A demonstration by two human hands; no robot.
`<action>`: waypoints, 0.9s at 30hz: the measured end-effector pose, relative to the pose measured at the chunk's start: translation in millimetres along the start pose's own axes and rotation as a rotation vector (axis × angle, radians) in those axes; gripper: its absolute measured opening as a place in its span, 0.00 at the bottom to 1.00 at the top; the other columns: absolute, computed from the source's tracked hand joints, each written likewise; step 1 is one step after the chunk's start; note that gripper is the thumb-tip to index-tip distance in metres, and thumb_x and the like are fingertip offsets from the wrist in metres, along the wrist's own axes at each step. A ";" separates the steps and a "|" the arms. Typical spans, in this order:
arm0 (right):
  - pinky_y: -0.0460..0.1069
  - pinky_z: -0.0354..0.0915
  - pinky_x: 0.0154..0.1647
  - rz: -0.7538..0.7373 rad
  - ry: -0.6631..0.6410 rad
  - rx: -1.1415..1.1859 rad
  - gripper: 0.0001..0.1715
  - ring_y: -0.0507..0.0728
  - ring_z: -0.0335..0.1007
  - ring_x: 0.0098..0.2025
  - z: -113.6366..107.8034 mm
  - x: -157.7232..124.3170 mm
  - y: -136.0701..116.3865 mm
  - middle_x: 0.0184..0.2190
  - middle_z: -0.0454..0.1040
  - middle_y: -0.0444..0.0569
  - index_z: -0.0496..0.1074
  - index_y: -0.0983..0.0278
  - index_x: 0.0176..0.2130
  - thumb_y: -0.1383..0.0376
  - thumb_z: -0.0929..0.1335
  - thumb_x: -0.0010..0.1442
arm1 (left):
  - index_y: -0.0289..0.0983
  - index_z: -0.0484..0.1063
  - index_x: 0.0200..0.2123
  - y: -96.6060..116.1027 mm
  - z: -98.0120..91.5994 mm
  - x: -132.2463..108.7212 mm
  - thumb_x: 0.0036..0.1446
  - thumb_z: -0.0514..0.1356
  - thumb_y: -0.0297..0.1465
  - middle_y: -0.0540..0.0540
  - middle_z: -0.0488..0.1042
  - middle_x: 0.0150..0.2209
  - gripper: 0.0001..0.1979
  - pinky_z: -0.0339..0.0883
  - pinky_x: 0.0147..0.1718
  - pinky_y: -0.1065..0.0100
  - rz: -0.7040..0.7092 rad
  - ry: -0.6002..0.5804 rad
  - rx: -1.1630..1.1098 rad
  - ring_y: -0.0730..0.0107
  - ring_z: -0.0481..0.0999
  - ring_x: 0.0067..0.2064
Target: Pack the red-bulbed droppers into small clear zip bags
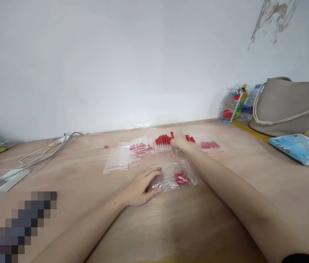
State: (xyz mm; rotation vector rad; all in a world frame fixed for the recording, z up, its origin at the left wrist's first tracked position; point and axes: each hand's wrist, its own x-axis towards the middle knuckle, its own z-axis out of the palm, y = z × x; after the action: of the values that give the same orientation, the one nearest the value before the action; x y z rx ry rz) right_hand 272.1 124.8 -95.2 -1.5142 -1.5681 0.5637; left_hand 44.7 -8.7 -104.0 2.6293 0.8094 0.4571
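Head view — red-tipped droppers (163,141) lie in a side-by-side row, just left of the right hand (180,140); 1 red tip sits right at its fingers. Long axes run away from the person: red ends far, clear stems near. Right hand is the nearer of the 2. Right grip: fingers partly hidden, cannot tell whether it pinches a dropper. Left hand (143,186): thumb and fingers spread apart, at the left end of a clear bag (168,183) — red pieces (182,178) inside, toward the bag's right. Bag lies between row and person, long side crosswise to the stems.
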 end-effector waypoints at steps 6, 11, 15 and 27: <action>0.51 0.64 0.25 0.140 0.116 0.127 0.41 0.54 0.64 0.19 -51.5 -45.7 22.9 0.20 0.66 0.42 0.44 0.67 0.58 0.67 0.63 0.48 | 0.40 0.56 0.56 0.2 0.0 0.4 0.59 0.53 0.37 0.42 0.56 0.60 0.21 0.56 0.55 0.57 -0.009 -0.017 0.025 0.60 0.58 0.59; 0.48 0.67 0.23 0.126 0.233 0.486 0.38 0.51 0.66 0.22 -65.6 -101.5 46.2 0.25 0.62 0.39 0.46 0.59 0.54 0.64 0.64 0.45 | 0.41 0.55 0.56 0.8 0.0 0.7 0.59 0.53 0.37 0.42 0.56 0.60 0.22 0.56 0.55 0.57 -0.013 -0.002 0.035 0.60 0.58 0.59; 0.49 0.70 0.24 0.201 0.255 0.689 0.28 0.50 0.67 0.23 -59.0 -116.6 47.5 0.27 0.61 0.38 0.51 0.57 0.43 0.65 0.65 0.43 | 0.41 0.54 0.57 0.0 -0.9 -0.1 0.59 0.53 0.38 0.42 0.56 0.60 0.24 0.56 0.56 0.58 -0.023 -0.005 0.025 0.60 0.58 0.59; 0.52 0.71 0.34 0.230 0.078 0.771 0.26 0.51 0.71 0.26 -52.9 -126.4 32.9 0.26 0.66 0.38 0.51 0.57 0.41 0.65 0.68 0.45 | 0.41 0.54 0.57 -2.3 -1.1 0.1 0.59 0.53 0.38 0.43 0.57 0.59 0.24 0.57 0.55 0.57 -0.016 0.008 0.002 0.60 0.58 0.59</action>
State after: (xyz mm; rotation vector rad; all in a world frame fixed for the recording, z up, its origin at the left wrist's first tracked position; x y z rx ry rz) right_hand 320.4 -3.5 -127.5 -1.0928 -0.9393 1.0767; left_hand 43.3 -6.6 -103.9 2.6227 0.8334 0.4634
